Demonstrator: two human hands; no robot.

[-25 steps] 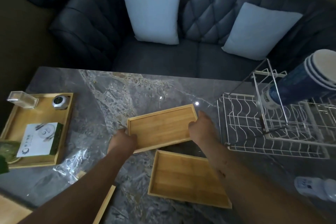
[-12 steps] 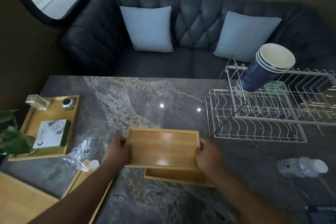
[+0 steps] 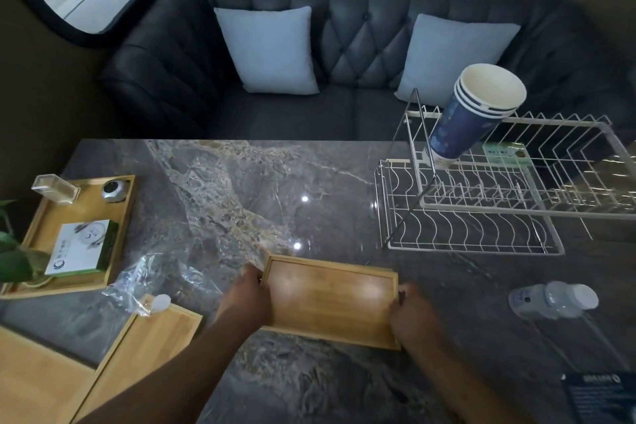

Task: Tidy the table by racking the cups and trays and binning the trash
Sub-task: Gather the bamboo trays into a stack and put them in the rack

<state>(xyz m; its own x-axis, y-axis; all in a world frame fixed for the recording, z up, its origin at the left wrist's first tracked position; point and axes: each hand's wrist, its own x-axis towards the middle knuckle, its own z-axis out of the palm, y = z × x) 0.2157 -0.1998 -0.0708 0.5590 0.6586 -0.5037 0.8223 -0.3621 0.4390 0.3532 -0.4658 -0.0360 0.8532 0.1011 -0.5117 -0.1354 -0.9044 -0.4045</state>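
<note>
I hold a small bamboo tray (image 3: 330,299) by its two short ends, my left hand (image 3: 246,296) on the left end and my right hand (image 3: 411,313) on the right. It sits squarely over the second tray, which is hidden beneath it. A white wire dish rack (image 3: 481,237) stands at the right of the grey marble table (image 3: 241,189), with a stack of blue paper cups (image 3: 471,113) on one of its posts. A crumpled clear plastic bag (image 3: 144,279) lies to the left, and a plastic bottle (image 3: 554,299) lies on its side at the right.
A bamboo tray (image 3: 113,268) at the left edge holds a green-and-white box (image 3: 82,248), a metal tin (image 3: 115,189) and a clear case (image 3: 55,188). Another bamboo tray (image 3: 144,348) lies at the near left. A blue card (image 3: 599,396) is at near right. A sofa runs behind the table.
Both hands carried the tray toward me and lowered it flat onto the second tray, which is now covered. The view shifted back and to the right.
</note>
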